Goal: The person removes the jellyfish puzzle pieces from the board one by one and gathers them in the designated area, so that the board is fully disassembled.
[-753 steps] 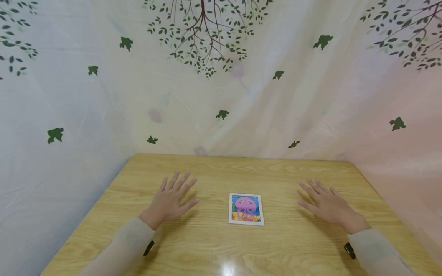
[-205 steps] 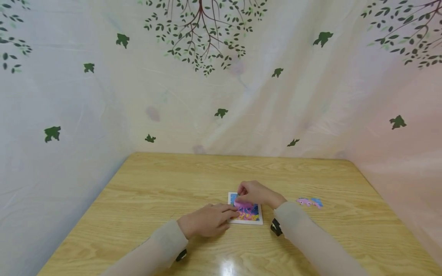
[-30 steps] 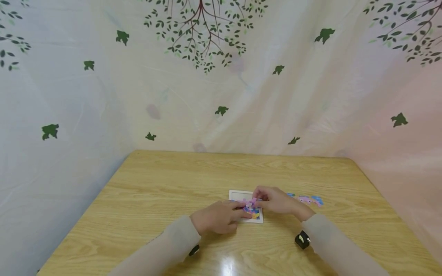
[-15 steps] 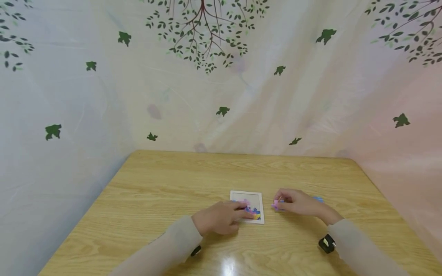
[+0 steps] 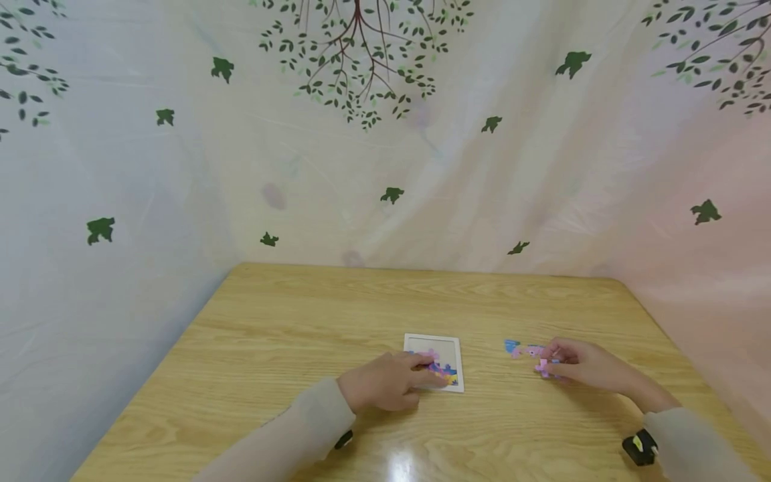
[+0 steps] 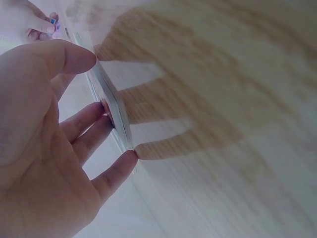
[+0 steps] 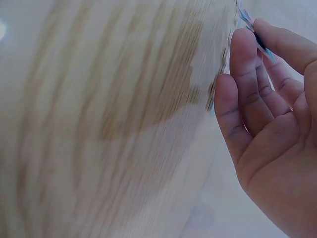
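Observation:
A white-rimmed jigsaw tray [image 5: 460, 367] lies on the table, its upper part bare grey. Pink, blue and yellow jigsaw pieces [image 5: 450, 373] fill part of its lower area. My left hand [image 5: 385, 383] rests on them with extended fingers; in the left wrist view, thumb and little finger touch the tray's edge [image 6: 117, 111]. To the right, my right hand [image 5: 593, 368] pinches a pink jigsaw piece [image 5: 543, 367] between thumb and fingers, low over the table. Seen from the right wrist, the held piece [image 7: 262, 45] is tilted on edge, partly hidden by the fingers.
A blue loose piece [image 5: 512, 347] and a pink one with an eye [image 5: 535, 350] lie on the table [image 5: 337, 294] right of the tray. My right hand may hide others. A leaf-patterned curtain [image 5: 337, 167] hangs along the table's back and sides.
My right hand has moved from the tray rightward, carrying the pink piece past the loose ones. The left hand stays on the tray. The tray's upper part, full 6.8 s ago, now shows bare.

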A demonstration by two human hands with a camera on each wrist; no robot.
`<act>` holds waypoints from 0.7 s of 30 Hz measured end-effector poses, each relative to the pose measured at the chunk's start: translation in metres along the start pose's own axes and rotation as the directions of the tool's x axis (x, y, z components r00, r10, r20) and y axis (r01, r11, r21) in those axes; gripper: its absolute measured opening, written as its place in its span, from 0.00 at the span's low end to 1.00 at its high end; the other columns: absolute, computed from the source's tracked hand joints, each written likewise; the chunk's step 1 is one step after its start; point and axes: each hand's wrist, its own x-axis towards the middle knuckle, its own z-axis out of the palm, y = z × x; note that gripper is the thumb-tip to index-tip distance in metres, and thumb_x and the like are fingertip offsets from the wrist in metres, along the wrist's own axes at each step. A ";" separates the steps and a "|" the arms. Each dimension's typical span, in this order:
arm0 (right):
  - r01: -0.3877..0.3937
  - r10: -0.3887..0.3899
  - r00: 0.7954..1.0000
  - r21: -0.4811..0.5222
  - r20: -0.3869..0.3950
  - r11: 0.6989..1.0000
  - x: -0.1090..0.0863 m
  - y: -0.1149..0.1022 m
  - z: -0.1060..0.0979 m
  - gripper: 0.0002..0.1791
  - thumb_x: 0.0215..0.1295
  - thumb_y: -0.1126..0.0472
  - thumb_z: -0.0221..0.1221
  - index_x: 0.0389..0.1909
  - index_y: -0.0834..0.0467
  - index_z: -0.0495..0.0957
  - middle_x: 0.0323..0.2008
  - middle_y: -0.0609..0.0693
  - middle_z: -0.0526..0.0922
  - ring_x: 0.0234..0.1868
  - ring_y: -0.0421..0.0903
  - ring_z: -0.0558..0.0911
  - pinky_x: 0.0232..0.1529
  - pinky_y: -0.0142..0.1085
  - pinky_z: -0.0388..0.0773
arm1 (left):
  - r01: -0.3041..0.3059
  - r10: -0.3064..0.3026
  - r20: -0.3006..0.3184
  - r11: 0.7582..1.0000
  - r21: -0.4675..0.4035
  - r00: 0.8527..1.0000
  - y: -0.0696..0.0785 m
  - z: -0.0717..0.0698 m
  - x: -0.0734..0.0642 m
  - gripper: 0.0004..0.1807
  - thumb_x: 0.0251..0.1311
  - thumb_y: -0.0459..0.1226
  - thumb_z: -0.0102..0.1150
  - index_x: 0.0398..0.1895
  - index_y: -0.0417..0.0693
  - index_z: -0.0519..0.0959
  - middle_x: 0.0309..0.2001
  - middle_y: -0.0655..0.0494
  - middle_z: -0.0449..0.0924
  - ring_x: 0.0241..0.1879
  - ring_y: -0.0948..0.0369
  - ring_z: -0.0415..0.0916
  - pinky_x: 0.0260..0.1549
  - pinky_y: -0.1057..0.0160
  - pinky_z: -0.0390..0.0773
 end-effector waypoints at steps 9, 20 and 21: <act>0.022 -0.022 1.000 0.034 0.002 0.999 -0.025 0.022 -0.015 0.06 0.76 0.65 0.57 0.49 0.62 0.76 0.39 0.51 0.86 0.35 0.39 0.82 0.32 0.36 0.84 | 0.014 -0.014 0.001 1.000 -0.007 1.000 0.002 -0.001 0.000 0.30 0.70 0.39 0.53 0.73 0.73 0.71 0.77 0.58 0.62 0.76 0.60 0.60 0.68 0.53 0.69; 0.044 -0.044 0.998 -0.007 -0.043 0.999 -0.023 0.025 -0.009 0.05 0.75 0.66 0.57 0.46 0.61 0.79 0.37 0.47 0.83 0.31 0.36 0.80 0.28 0.35 0.82 | 0.023 -0.023 0.008 1.000 -0.014 1.000 0.001 0.000 -0.002 0.29 0.72 0.39 0.52 0.74 0.75 0.70 0.78 0.59 0.61 0.76 0.60 0.58 0.66 0.50 0.70; 0.054 -0.054 0.998 -0.008 -0.039 0.999 -0.023 0.026 -0.009 0.05 0.75 0.66 0.57 0.46 0.61 0.79 0.38 0.48 0.84 0.31 0.36 0.80 0.28 0.35 0.82 | 0.023 -0.023 0.005 1.000 -0.013 1.000 0.001 0.000 -0.002 0.29 0.73 0.40 0.52 0.74 0.75 0.70 0.78 0.59 0.61 0.76 0.59 0.59 0.66 0.49 0.71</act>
